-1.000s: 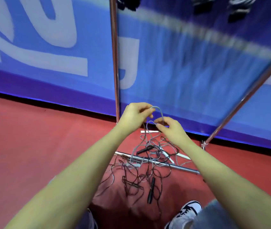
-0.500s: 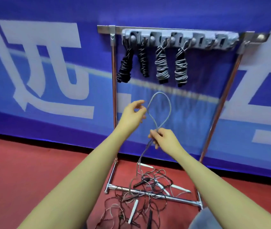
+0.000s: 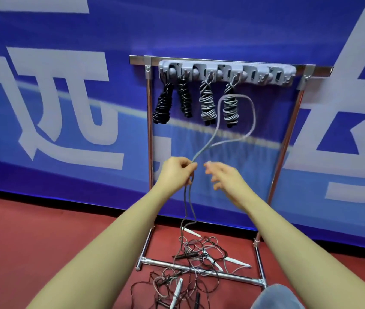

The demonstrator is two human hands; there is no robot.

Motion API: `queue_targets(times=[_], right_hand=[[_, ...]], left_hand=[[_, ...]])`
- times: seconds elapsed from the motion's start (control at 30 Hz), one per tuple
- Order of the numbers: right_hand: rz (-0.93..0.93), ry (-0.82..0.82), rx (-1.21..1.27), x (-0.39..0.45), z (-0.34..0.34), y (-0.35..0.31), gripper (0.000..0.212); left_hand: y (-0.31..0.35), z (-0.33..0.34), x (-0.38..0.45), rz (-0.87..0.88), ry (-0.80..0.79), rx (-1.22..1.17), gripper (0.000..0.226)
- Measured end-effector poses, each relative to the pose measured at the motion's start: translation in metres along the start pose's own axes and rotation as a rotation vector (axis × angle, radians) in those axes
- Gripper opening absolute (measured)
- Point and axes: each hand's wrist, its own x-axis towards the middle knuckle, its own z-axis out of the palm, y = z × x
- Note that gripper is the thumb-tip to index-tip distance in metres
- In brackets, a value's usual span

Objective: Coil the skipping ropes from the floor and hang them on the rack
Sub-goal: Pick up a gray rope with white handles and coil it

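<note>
Four coiled ropes already hang in a row, but start with the backdrop: a big blue banner with white lettering fills the wall, above a red floor. In front of it stands the metal rack, two upright poles, a base bar on the floor and a top rail carrying a grey hook strip. Two black bundles hang at the left of that strip, two grey bundles just beside them, all hanging straight down; the hooks further right are bare. Down at the base bar, a tangle of loose ropes sprawls across the floor with white handles poking out, lying over and around the bar. Now the grey rope: it rises in a tall loop, long axis near vertical, its top crossing in front of the rightmost grey bundle, both strands trailing down into the pile. Left hand pinches it where the loop closes. Right hand, blurred, is just beside, fingers spread, holding nothing.
</note>
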Motion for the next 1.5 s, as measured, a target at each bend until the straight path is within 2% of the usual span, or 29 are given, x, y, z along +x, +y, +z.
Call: queue_targets(times=[0.07,0.13,0.23,0.33,0.43,0.5,0.53,0.6,0.67,0.77,0.83,0.9,0.97,1.03,1.1,1.17,1.2,1.23,1.3,1.37,1.43,1.5], right_hand=[[0.058,-0.154,-0.305,-0.010,0.004,0.018,0.020],[0.117,-0.263,-0.396,-0.018,0.013,0.032,0.030],[0.066,-0.205,-0.353,-0.020,0.027,0.033,0.016],[0.021,-0.104,-0.431,-0.013,0.031,0.027,0.027],[0.034,-0.015,-0.210,-0.010,0.028,0.017,0.031],[0.022,0.061,-0.007,-0.007,0.024,0.009,0.031],[0.008,0.084,0.061,-0.004,0.022,0.005,0.030],[-0.017,0.084,0.143,0.003,0.017,-0.006,0.030],[-0.033,0.057,0.216,0.008,0.015,-0.017,0.030],[-0.044,0.041,0.369,0.011,0.012,-0.031,0.029],[-0.047,0.065,0.454,0.012,0.006,-0.034,0.030],[-0.042,0.079,0.479,0.014,-0.001,-0.028,0.032],[0.026,0.060,0.384,0.013,-0.005,-0.014,0.030],[0.104,-0.019,0.074,0.006,-0.006,0.005,0.015],[0.126,-0.169,-0.261,-0.003,-0.001,0.026,0.018],[0.108,-0.235,-0.369,-0.009,0.008,0.041,0.013],[0.085,-0.215,-0.379,-0.010,0.011,0.044,0.006],[0.057,-0.171,-0.386,-0.009,0.014,0.045,0.009],[0.026,-0.075,-0.341,-0.004,0.017,0.043,0.024],[0.006,-0.006,-0.208,0.001,0.018,0.035,0.029],[-0.030,0.064,-0.052,0.005,0.016,0.025,0.030],[-0.053,0.123,0.140,0.011,0.014,0.013,0.030]], left_hand=[[0.014,-0.003,0.006,0.016,0.037,-0.076,0.025],[0.027,-0.004,0.012,0.021,0.059,-0.163,0.028],[0.043,-0.009,0.018,0.010,0.062,-0.216,0.025],[0.047,-0.015,0.023,-0.023,0.054,-0.233,0.031],[0.037,-0.014,0.019,-0.154,-0.022,-0.248,0.037],[0.022,-0.007,0.008,-0.223,-0.100,-0.265,0.028],[0.013,-0.003,0.002,-0.220,-0.145,-0.174,0.023],[-0.008,0.008,-0.011,-0.150,-0.262,0.080,0.028],[-0.022,0.018,-0.020,-0.066,-0.352,0.169,0.032],[-0.026,0.028,-0.021,-0.010,-0.283,0.058,0.005],[-0.023,0.030,-0.014,0.012,-0.173,0.059,0.022],[-0.016,0.026,-0.009,0.037,-0.125,0.064,0.023],[-0.009,0.022,-0.003,0.047,-0.090,0.035,0.024],[0.000,0.017,0.005,0.064,-0.082,-0.015,0.026],[0.010,0.015,0.013,0.092,-0.097,-0.048,0.024],[0.022,0.013,0.019,0.105,-0.104,-0.084,0.022],[0.028,0.013,0.021,0.107,-0.091,-0.103,0.022],[0.032,0.011,0.022,0.107,-0.072,-0.127,0.023],[0.035,0.010,0.026,0.058,-0.043,-0.210,0.024],[0.030,0.010,0.026,-0.047,-0.045,-0.258,0.023],[0.017,0.013,0.018,-0.111,-0.060,-0.186,0.018],[0.000,0.019,0.004,-0.112,-0.116,-0.011,0.016]])
